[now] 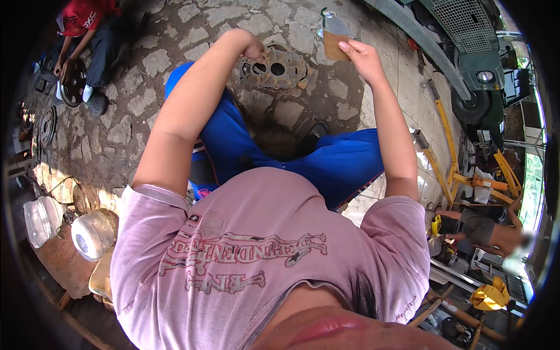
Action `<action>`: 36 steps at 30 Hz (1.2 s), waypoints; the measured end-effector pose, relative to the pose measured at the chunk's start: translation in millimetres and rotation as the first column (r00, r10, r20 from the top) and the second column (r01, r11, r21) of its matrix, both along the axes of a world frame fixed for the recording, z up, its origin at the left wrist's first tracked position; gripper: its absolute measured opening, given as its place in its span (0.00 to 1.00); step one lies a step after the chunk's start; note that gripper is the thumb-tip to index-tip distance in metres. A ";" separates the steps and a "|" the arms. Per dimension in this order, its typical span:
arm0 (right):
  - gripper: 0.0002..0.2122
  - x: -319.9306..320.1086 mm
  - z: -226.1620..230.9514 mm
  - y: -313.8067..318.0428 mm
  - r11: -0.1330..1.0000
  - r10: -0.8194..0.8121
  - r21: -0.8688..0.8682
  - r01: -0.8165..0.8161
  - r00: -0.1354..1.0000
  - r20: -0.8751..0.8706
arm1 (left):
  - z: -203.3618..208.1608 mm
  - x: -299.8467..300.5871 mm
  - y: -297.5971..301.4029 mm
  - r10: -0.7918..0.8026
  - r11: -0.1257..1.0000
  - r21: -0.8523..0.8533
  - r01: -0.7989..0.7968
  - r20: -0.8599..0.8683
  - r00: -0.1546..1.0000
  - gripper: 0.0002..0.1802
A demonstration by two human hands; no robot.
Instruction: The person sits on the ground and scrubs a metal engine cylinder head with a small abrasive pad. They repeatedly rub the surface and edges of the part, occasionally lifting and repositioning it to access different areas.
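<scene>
Right of the metal housing [291, 70] on the stone paving [287, 114], a plastic container [336, 45] is grasped by the fingers of the right hand [363, 58], and its brown contents [334, 46] could be spilled by a squeeze or tilt, while whether the housing's upper-left edge is gripped by the left hand [251, 46] cannot be told.

- This looks like an open-air vehicle repair workshop.
- A heavy metal casing [269, 69] lies on sunlit, rough stone paving [156, 62].
- A seated person [104, 55] holds a round metal disc [71, 96].
- A green vehicle [475, 61] stands nearby, beside a yellow metal frame [447, 130].
- Plastic jugs [93, 234] sit opposite.
</scene>
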State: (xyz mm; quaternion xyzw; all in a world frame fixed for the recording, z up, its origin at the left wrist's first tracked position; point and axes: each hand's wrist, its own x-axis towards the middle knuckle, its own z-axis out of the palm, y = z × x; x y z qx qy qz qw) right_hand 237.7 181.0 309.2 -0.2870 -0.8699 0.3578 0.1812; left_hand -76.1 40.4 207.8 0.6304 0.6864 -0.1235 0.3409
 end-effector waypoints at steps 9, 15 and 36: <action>0.22 -10.3 -48.9 15.7 0.989 0.146 0.016 -0.149 0.983 0.107 | -11.3 12.8 1.5 0.060 0.997 0.051 -0.057 -0.045 0.997 0.41; 0.22 23.9 -76.1 30.0 0.995 0.081 0.055 -0.087 0.992 0.096 | -28.9 11.0 -4.9 -0.022 0.998 -0.065 0.019 -0.045 0.999 0.41; 0.22 -33.8 -117.3 77.5 0.997 -0.074 0.034 0.070 0.985 0.153 | -33.3 20.1 -14.3 0.049 0.998 0.051 -0.047 -0.041 0.998 0.38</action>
